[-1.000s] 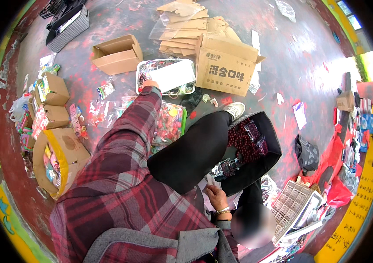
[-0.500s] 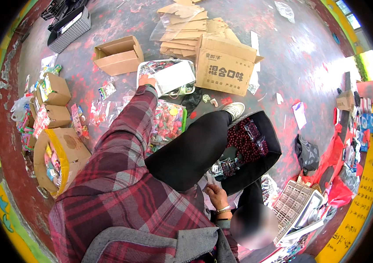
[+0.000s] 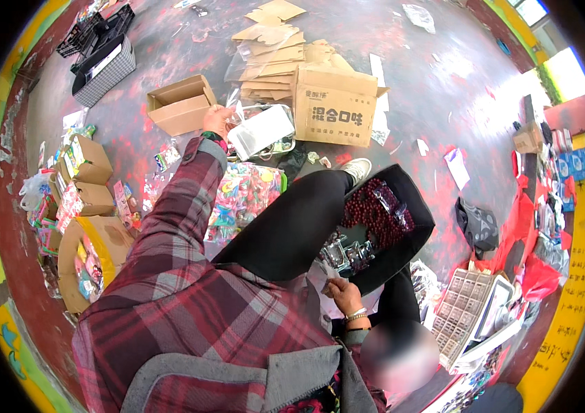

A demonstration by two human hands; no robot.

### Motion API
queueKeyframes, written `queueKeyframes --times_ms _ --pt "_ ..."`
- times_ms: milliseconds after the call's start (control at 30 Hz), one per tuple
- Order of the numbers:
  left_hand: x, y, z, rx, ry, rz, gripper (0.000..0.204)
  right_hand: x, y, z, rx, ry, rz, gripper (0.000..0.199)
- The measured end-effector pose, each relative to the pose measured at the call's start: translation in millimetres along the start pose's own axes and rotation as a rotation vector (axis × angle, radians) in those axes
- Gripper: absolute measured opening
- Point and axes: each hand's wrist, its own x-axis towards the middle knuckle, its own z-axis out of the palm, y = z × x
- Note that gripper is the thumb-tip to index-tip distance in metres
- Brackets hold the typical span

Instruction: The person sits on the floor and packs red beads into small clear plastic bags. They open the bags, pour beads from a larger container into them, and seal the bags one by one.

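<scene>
A: Take the big printed carton (image 3: 336,113) as the marker. What lies about it, largest first?

B: It stands upright on the red-stained floor (image 3: 437,76). Behind it is a heap of flattened cardboard (image 3: 275,48). Well to its left, an open empty box (image 3: 181,103). Nearer the person, below the carton, a black bin (image 3: 402,227) with a bag of dark red beads (image 3: 375,210) in it. Below and left of the carton lies a spread of colourful small packets (image 3: 247,196).

A: And the hands?

B: The left hand (image 3: 218,120) is stretched out just left of the carton, fingers closed on the edge of a clear plastic bag (image 3: 261,131) with a white sheet showing inside. The bag rests over a shallow clear tray (image 3: 282,141) touching the carton's lower left corner. The right hand (image 3: 344,294) is far below the carton, by the bin's near edge, pinching something small and pale; I cannot tell what.

A: How far along does the work look?

B: Early to middle, I would judge. The bag is gripped but not lifted clear of the tray, the beads are bagged in the bin, and the packets lie loose and unsorted. The small boxes (image 3: 86,179) far left of the carton stand open, part filled
</scene>
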Motion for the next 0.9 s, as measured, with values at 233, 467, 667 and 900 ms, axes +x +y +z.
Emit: queueKeyframes --times_ms 233,467,667,900 --pt "-136 89 95 -0.287 -0.710 -0.166 0.008 -16 -48 -24 0.434 0.217 -0.035 0.027" --pt "-279 100 178 -0.567 -0.876 -0.484 0.004 -55 -129 -59 1.315 -0.038 -0.347 0.063" --pt "-314 61 182 -0.530 -1.027 -0.800 0.016 -75 -144 -55 1.654 -0.103 -0.559 0.056" --pt "-313 47 172 -0.241 -1.023 -0.608 0.012 -88 -109 -59 1.590 0.229 -0.426 0.016"
